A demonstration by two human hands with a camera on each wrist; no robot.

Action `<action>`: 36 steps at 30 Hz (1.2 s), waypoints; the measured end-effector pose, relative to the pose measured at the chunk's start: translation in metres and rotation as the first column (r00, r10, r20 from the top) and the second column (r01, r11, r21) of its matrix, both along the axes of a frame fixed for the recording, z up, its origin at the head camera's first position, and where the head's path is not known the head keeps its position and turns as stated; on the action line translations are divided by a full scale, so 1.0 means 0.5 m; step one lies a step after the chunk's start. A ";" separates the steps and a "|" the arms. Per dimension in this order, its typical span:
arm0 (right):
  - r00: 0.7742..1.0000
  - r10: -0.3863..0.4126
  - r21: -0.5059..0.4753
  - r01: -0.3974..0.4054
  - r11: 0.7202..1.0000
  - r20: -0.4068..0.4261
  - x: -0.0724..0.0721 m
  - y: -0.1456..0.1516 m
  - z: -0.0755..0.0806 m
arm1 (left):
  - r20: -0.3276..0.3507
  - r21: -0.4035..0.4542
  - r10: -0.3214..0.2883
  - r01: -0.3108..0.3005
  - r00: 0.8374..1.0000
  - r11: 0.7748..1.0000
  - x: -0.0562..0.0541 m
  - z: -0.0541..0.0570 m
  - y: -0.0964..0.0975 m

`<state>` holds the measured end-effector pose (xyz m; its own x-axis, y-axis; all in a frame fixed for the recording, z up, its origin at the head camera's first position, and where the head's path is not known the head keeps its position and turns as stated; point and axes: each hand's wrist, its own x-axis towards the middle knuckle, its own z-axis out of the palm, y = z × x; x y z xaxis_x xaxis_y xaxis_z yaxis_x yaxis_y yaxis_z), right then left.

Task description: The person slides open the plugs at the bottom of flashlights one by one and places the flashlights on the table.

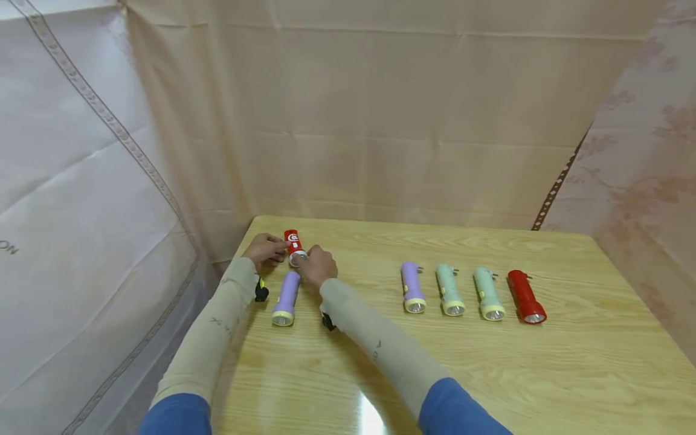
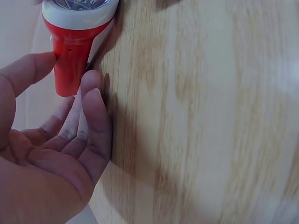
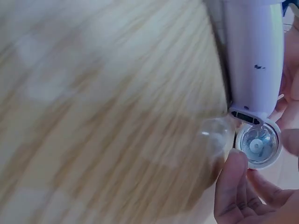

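A red flashlight with a white rim [image 1: 294, 243] lies near the table's back left corner, its lens toward me. My right hand [image 1: 319, 266] pinches it at the lens end; in the right wrist view its fingers [image 3: 237, 165] touch the rim [image 3: 258, 145]. From the other side, my left hand [image 1: 265, 249] holds the body lightly. The left wrist view has its thumb on one side of the red body [image 2: 72, 65] and curled fingertips close at the other; whether these touch is unclear. A purple flashlight [image 1: 286, 299] lies just nearer to me, between the forearms.
On the table's right half [image 1: 587, 350] lie another purple flashlight [image 1: 413, 287], two mint-green flashlights [image 1: 449, 290] and a dark red flashlight [image 1: 526, 296], side by side in a row. Cloth sheets [image 1: 380, 121] hang behind the table and at both sides.
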<state>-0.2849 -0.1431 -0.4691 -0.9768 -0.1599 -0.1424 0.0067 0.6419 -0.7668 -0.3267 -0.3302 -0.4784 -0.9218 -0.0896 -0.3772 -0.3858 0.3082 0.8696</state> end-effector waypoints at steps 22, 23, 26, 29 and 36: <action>0.992 -0.065 -0.075 0.073 0.995 0.104 -0.033 -0.001 0.004 | 0.031 -0.027 -0.046 0.046 0.998 0.999 0.020 0.016 0.016; 0.992 -0.066 -0.081 0.075 0.994 0.112 -0.035 0.001 0.003 | 0.030 -0.030 -0.048 0.049 0.998 0.998 0.020 0.016 0.017; 0.986 -0.069 -0.103 0.086 0.991 0.154 -0.040 0.009 0.000 | 0.031 -0.030 -0.063 0.064 0.998 0.997 0.019 0.016 0.021; 0.974 -0.056 -0.157 0.091 0.983 0.218 -0.044 0.019 -0.006 | 0.027 -0.009 -0.065 0.066 0.997 0.998 0.016 0.011 0.021; 0.964 0.016 -0.240 0.050 0.970 0.267 -0.046 0.039 -0.018 | -0.022 0.133 0.043 -0.040 0.999 0.990 0.011 0.000 0.013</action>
<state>-0.3080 -0.1235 -0.4780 -0.9119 -0.2058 -0.3551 0.2397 0.4351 -0.8679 -0.3212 -0.3238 -0.4787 -0.9274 -0.0788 -0.3656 -0.3739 0.1740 0.9110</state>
